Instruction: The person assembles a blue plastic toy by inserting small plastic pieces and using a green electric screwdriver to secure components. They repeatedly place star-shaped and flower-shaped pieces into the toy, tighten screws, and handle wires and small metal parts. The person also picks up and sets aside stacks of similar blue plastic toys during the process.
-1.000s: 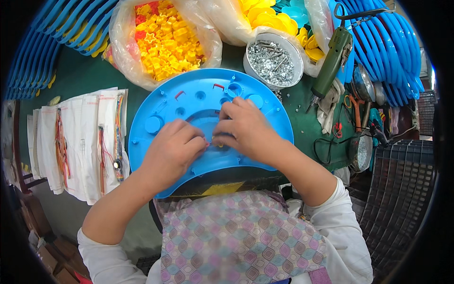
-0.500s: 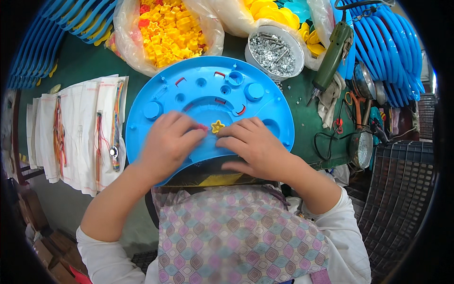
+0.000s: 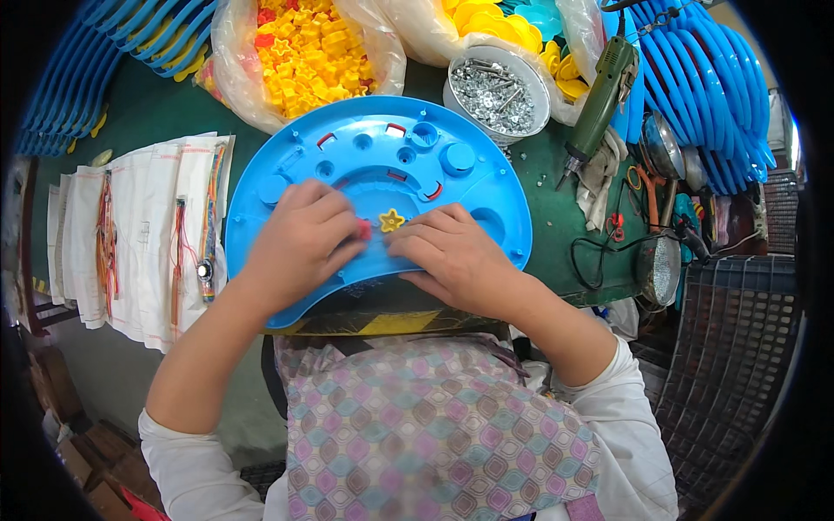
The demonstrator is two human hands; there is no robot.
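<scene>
A round-topped blue plastic panel (image 3: 373,117) lies on the bench in front of me, with posts, recesses and slots showing red edges. Near its lower middle sits a yellow star-shaped piece (image 3: 392,220). My left hand (image 3: 304,236) is over the panel's left part, slightly blurred, its fingertips closed on a small red piece (image 3: 362,229) just left of the star. The exact shape of that piece is hidden by the fingers. On the star's other side my right hand (image 3: 456,253) rests bent fingers on the panel, thumb apart, with nothing visible in its grasp.
Beyond the panel stand a bag of yellow and red star pieces (image 3: 317,61) and a white bowl of screws (image 3: 497,94). A green electric screwdriver (image 3: 604,100) hangs at the right. Wire bundles (image 3: 106,243) lie on white sheets at the left. Blue panels (image 3: 695,78) are stacked far right.
The whole scene sits a little further left and up in the picture. My right thumb has drawn slightly nearer its fingers. The red piece stays at my left fingertips beside the star.
</scene>
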